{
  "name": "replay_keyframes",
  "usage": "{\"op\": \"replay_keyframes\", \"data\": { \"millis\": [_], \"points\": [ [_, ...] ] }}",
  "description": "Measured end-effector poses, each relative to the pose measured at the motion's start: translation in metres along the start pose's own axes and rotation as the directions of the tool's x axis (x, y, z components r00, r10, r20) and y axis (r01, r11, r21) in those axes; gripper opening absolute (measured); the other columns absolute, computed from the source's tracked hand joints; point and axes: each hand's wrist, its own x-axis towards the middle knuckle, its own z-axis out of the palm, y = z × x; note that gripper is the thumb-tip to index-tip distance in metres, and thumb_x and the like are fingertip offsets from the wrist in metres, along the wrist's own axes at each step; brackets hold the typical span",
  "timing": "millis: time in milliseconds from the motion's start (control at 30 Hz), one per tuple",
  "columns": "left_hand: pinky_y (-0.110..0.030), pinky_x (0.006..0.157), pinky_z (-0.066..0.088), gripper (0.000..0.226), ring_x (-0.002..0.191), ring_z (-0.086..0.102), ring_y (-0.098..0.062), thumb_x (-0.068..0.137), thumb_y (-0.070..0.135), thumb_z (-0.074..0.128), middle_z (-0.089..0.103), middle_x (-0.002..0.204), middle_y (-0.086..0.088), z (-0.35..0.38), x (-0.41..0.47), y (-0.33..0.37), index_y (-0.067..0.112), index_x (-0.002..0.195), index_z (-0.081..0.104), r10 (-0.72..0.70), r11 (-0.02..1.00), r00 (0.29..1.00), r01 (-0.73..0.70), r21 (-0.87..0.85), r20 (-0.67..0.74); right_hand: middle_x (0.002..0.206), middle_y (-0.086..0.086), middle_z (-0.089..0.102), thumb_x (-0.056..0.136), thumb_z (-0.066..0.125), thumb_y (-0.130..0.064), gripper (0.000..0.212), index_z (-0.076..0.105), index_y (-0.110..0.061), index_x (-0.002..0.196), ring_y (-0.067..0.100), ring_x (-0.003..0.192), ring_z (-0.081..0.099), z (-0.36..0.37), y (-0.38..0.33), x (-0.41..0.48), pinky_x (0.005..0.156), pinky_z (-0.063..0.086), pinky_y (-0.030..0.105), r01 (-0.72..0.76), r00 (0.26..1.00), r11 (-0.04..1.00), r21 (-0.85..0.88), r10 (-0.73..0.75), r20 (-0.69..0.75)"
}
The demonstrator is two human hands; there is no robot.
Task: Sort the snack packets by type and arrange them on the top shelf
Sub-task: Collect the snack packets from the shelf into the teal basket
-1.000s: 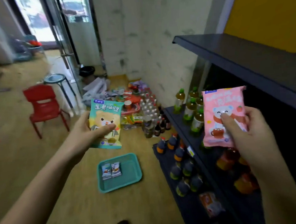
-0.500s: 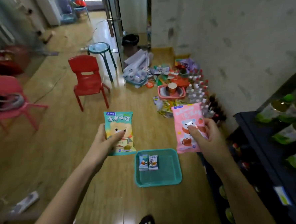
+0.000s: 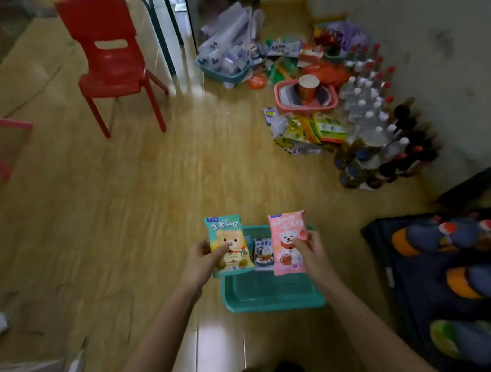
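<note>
Left hand [image 3: 201,259] outstretched, pinching teal packet [image 3: 228,240] upright

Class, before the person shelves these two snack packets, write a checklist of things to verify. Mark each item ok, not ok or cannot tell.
1. The left hand grips the green packet: ok.
2. The right hand grips the pink packet: ok.
3. The two types are held apart, not touching: ok.
4. The top shelf is in view: not ok, it is out of frame.
5. The teal tray is emptied: not ok, small packets lie in it.
6. There is free room on the top shelf: cannot tell.
</note>
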Motion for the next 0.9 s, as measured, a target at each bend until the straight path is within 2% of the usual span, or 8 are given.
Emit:
{"op": "replay_keyframes", "data": {
  "millis": [100, 200, 300, 400, 567, 700, 800, 900],
  "points": [
    [-0.018, 0.05, 0.053, 0.022, 0.059, 0.068, -0.011, 0.084, 0.013, 0.066, 0.07, 0.089, -0.014, 0.014, 0.087, -0.08, -0.003, 0.097, 0.06, -0.025, 0.999, 0.999, 0.026, 0.047, -0.025, 0.105, 0.008, 0.063, 0.098, 0.042, -0.02, 0.011, 0.044, -0.015, 0.108, 0.03, 0.093, 0.066, 0.017, 0.082, 0.076, 0.084, 0.054, 0.049, -0.031, 0.999, 0.999, -0.021, 0.031, 0.01],
    [-0.019, 0.049, 0.052, 0.022, 0.066, 0.065, -0.019, 0.083, 0.015, 0.068, 0.069, 0.093, -0.017, 0.027, 0.167, -0.15, -0.002, 0.097, 0.06, -0.024, 0.996, 0.999, 0.028, 0.084, -0.048, 0.109, 0.012, 0.061, 0.099, 0.039, -0.024, 0.012, 0.043, -0.017, 0.107, 0.035, 0.1, 0.063, 0.031, 0.156, 0.149, 0.089, 0.051, 0.054, -0.035, 0.999, 0.995, -0.09, 0.039, 0.039],
    [-0.018, 0.045, 0.048, 0.013, 0.06, 0.062, -0.014, 0.084, 0.015, 0.067, 0.067, 0.086, -0.011, 0.037, 0.233, -0.203, 0.005, 0.088, 0.058, -0.018, 0.991, 0.998, 0.025, 0.129, -0.052, 0.116, 0.016, 0.059, 0.097, 0.043, -0.022, 0.02, 0.043, -0.009, 0.113, 0.035, 0.106, 0.059, 0.045, 0.212, 0.211, 0.093, 0.047, 0.051, -0.052, 0.996, 0.988, -0.146, 0.062, 0.066],
    [-0.016, 0.044, 0.046, 0.01, 0.049, 0.058, -0.006, 0.084, 0.013, 0.067, 0.063, 0.075, -0.005, 0.046, 0.282, -0.24, 0.007, 0.081, 0.059, 0.017, 0.986, 0.999, -0.01, 0.169, -0.045, 0.118, 0.016, 0.058, 0.095, 0.048, -0.018, 0.018, 0.044, -0.011, 0.11, 0.033, 0.105, 0.06, 0.057, 0.255, 0.256, 0.095, 0.046, 0.053, -0.053, 0.994, 0.985, -0.162, 0.068, 0.088],
    [-0.029, 0.062, 0.053, 0.011, 0.066, 0.061, -0.02, 0.083, 0.014, 0.068, 0.066, 0.082, -0.01, 0.054, 0.324, -0.272, 0.01, 0.079, 0.058, 0.043, 0.977, 0.997, -0.03, 0.213, -0.057, 0.108, 0.008, 0.059, 0.093, 0.052, -0.02, 0.016, 0.044, -0.016, 0.106, 0.029, 0.104, 0.059, 0.072, 0.285, 0.289, 0.094, 0.047, 0.049, -0.007, 0.997, 0.977, -0.211, 0.023, 0.075],
    [-0.043, 0.078, 0.057, 0.023, 0.082, 0.068, -0.03, 0.082, 0.02, 0.07, 0.069, 0.093, -0.016, 0.055, 0.332, -0.283, 0.003, 0.094, 0.06, 0.017, 0.953, 0.997, 0.006, 0.303, -0.073, 0.113, 0.007, 0.06, 0.092, 0.054, -0.018, 0.024, 0.049, -0.013, 0.115, 0.025, 0.101, 0.059, 0.076, 0.289, 0.292, 0.093, 0.049, 0.047, -0.027, 0.999, 0.974, -0.224, 0.035, 0.035],
    [-0.041, 0.077, 0.055, 0.03, 0.086, 0.066, -0.027, 0.082, 0.029, 0.069, 0.067, 0.093, -0.009, 0.056, 0.332, -0.283, 0.005, 0.097, 0.058, 0.093, 0.854, 0.99, -0.023, 0.52, -0.109, 0.103, 0.001, 0.057, 0.089, 0.059, -0.019, 0.031, 0.052, -0.009, 0.117, 0.019, 0.092, 0.057, 0.077, 0.29, 0.293, 0.084, 0.051, 0.038, -0.005, 0.999, 0.956, -0.294, -0.009, -0.045],
    [-0.033, 0.067, 0.048, 0.033, 0.085, 0.062, -0.025, 0.084, 0.035, 0.065, 0.064, 0.092, -0.009, 0.059, 0.329, -0.282, 0.006, 0.095, 0.056, 0.191, 0.682, 0.977, -0.063, 0.729, -0.094, 0.101, 0.002, 0.056, 0.086, 0.063, -0.021, 0.023, 0.053, -0.01, 0.104, 0.016, 0.085, 0.055, 0.078, 0.294, 0.295, 0.07, 0.048, 0.028, 0.019, 0.99, 0.928, -0.372, -0.068, -0.12]
  ]
}}
